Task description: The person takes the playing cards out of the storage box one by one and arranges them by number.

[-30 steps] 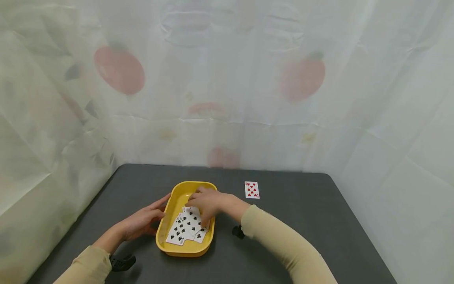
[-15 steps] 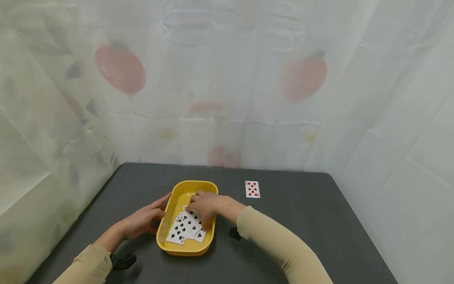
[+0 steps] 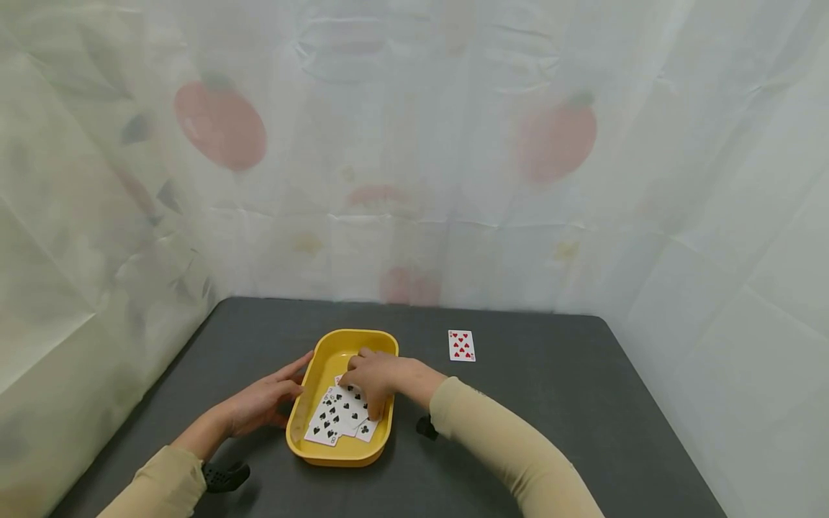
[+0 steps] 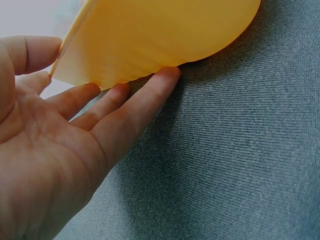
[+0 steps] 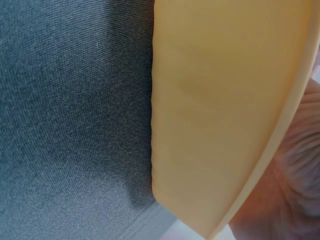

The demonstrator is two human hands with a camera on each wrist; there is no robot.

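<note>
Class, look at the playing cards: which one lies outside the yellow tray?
The red hearts card, alone on the dark table right of the tray. The others lie overlapped inside it, under the right hand.

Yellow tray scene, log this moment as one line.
left hand: braces yellow plastic tray wall | right hand: on fanned playing cards in tray | red hearts card: apart on dark grey table

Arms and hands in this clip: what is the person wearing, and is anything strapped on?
Both arms wear long beige sleeves that end at the wrists. The left hand and right hand are bare: no gloves, rings or watch show. A small black device sits under each wrist, one by the left cuff and one under the right forearm. No cables or markings are visible.
</note>
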